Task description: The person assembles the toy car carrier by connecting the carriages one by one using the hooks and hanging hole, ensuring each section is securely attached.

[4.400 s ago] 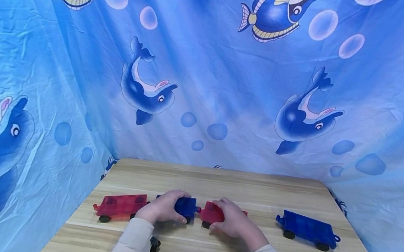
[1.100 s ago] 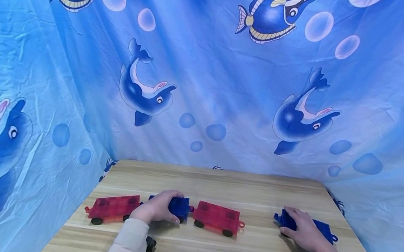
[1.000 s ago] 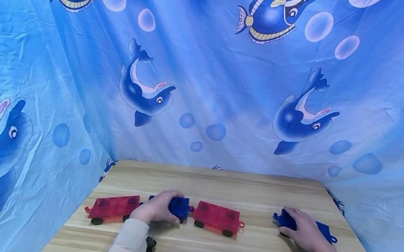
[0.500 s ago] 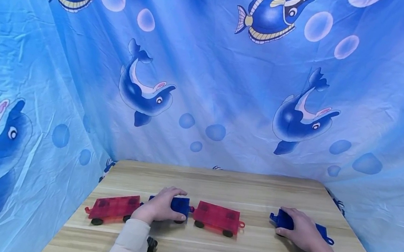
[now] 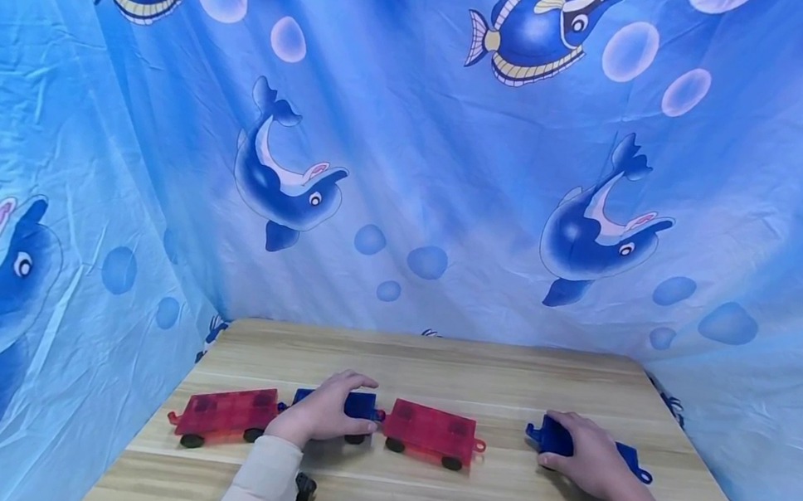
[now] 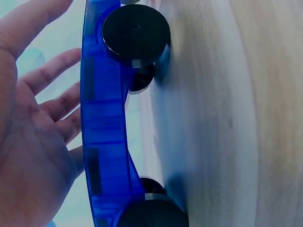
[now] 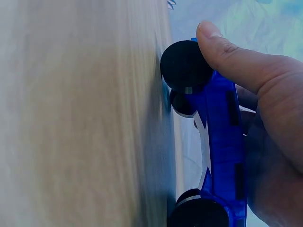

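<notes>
- Left hand [image 5: 323, 415]: laid over the top of a blue wheeled car [image 5: 356, 406] in the middle of the row; in the left wrist view the fingers [image 6: 52, 75] are seen nearly straight above the car's deck, the grip loose rather than clenched.
- Right hand [image 5: 589, 463]: closed around a second blue car [image 5: 553, 438] near the right side of the table [image 5: 433, 363]; in the right wrist view the thumb [image 7: 236, 56] is pressed on the near edge beside a black wheel [image 7: 185, 65], the grip grasping the car.
- Red car, far left [image 5: 225, 412]: coupled to the left end of the middle blue car.
- Red car, centre [image 5: 432, 433]: joined to the right end of the same blue car, standing apart from the car in the right hand.
- Backdrop [image 5: 412, 160]: blue cloth printed with dolphins and fish.
</notes>
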The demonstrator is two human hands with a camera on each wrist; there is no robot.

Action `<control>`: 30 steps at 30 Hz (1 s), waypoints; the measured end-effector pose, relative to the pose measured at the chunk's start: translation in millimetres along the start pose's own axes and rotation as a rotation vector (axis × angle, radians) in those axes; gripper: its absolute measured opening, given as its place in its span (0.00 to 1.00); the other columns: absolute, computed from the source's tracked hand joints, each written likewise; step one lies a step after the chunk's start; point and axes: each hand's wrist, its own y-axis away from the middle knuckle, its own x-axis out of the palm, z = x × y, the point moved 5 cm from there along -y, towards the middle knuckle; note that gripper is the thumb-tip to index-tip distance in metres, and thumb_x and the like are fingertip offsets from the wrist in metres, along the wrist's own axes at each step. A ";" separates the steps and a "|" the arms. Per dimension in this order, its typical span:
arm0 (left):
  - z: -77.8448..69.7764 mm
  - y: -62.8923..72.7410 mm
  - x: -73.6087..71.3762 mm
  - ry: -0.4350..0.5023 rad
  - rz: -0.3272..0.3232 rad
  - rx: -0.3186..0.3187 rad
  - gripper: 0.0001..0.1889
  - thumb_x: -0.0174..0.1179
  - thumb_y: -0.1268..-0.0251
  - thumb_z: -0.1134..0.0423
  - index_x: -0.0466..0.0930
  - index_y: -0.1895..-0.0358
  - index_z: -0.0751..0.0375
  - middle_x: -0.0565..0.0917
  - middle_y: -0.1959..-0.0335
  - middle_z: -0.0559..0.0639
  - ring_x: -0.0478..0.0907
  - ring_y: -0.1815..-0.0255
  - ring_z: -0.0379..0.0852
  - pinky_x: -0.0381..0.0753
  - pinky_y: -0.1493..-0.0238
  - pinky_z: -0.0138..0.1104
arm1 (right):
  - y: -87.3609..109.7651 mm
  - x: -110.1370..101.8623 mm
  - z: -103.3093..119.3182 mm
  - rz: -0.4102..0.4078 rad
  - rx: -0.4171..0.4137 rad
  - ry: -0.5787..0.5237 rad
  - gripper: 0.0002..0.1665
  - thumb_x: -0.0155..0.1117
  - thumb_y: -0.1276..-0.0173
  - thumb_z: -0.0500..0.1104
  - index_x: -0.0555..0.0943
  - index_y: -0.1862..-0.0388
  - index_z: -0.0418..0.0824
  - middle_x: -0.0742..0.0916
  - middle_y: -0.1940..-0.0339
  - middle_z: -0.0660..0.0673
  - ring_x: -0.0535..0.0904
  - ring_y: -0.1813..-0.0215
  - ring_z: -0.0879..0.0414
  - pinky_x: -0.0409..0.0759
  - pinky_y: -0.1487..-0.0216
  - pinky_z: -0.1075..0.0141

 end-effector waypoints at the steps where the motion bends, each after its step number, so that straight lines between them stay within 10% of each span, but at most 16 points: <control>1: 0.1 -0.4 0.4 -0.001 0.000 0.000 0.38 0.73 0.37 0.39 0.75 0.27 0.48 0.72 0.28 0.49 0.67 0.25 0.60 0.74 0.35 0.60 | -0.2 0.3 0.8 0.005 0.000 -0.005 0.51 0.78 0.38 0.63 0.73 0.24 0.39 0.77 0.28 0.28 0.69 0.28 0.25 0.63 0.34 0.26; 30: -18.4 -8.2 3.8 0.003 -0.137 0.058 0.37 0.71 0.32 0.45 0.69 0.22 0.47 0.73 0.27 0.51 0.69 0.26 0.57 0.72 0.31 0.57 | -3.2 7.9 13.2 0.008 -0.047 -0.017 0.49 0.80 0.40 0.64 0.76 0.26 0.42 0.80 0.31 0.34 0.72 0.29 0.30 0.64 0.33 0.27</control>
